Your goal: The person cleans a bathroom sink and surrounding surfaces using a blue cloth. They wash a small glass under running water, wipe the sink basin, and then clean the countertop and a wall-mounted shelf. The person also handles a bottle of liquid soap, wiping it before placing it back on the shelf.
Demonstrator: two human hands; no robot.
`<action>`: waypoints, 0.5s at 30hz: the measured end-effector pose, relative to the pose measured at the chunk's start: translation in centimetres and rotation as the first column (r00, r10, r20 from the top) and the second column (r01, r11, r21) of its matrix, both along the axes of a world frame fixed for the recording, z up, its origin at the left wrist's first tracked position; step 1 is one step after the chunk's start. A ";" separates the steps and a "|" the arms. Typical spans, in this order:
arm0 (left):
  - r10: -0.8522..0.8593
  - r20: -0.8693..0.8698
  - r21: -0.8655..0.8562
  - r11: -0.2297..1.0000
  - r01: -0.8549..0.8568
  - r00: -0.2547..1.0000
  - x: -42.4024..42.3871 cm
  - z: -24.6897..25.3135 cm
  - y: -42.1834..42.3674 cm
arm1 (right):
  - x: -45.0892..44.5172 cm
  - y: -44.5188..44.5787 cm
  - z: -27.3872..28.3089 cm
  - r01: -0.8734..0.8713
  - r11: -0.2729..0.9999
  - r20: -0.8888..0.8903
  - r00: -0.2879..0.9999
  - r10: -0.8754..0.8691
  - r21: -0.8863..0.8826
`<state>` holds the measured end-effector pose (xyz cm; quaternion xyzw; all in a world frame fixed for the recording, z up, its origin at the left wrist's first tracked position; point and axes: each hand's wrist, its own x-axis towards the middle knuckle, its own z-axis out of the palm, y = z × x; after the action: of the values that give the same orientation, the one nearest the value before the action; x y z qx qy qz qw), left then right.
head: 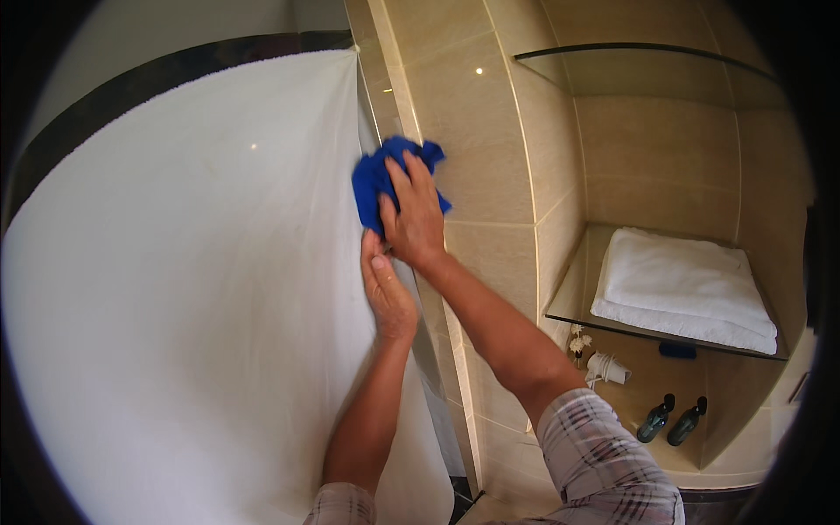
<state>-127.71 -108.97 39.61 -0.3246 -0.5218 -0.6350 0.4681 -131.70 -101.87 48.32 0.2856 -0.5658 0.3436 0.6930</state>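
My right hand [417, 216] lies with fingers spread over a crumpled blue cloth [371, 190], which it presses against the narrow strip beside the tiled wall. Just below, my left hand [390, 298] is raised along the edge of a large white fabric sheet [197, 262]. Its fingertips reach the lower edge of the cloth and are partly hidden there. Whether the left hand grips the cloth or the sheet, I cannot tell. The sheet hangs from a corner at the top and spreads across the left of the view.
Beige wall tiles [472, 164] run right of the hands. Beyond them is a niche with an upper glass shelf [650, 72] and a lower glass shelf [571, 295] bearing folded white towels [682, 282]. Below stand two dark pump bottles [656, 420], a white hair dryer [609, 369] and white flowers [579, 341].
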 end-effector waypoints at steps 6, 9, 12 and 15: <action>0.322 0.092 -0.167 0.938 -0.304 0.942 -0.3 -6.3 -1.5 | 0.7 -0.1 -20.9 0.016 0.999 0.135 0.991 -0.020 0.035; 0.488 -0.121 -0.353 0.792 -0.498 0.864 0.1 -12.4 0.3 | 1.7 -0.8 -30.3 0.262 0.934 0.398 0.851 -0.343 0.244; 0.489 -0.052 -0.415 0.782 -0.465 0.871 2.1 -18.7 1.7 | 3.1 0.1 -36.3 0.131 0.975 0.522 0.827 -0.207 0.179; 0.391 -0.010 -0.393 0.845 -0.363 0.920 2.9 -20.9 1.8 | 2.8 0.2 -36.7 -0.231 0.960 0.502 0.819 0.280 -0.159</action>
<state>-124.79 -107.13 18.75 -0.2789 -0.7067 -0.4258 0.4915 -128.88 -101.68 11.61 0.2237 -0.6720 0.5228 0.4743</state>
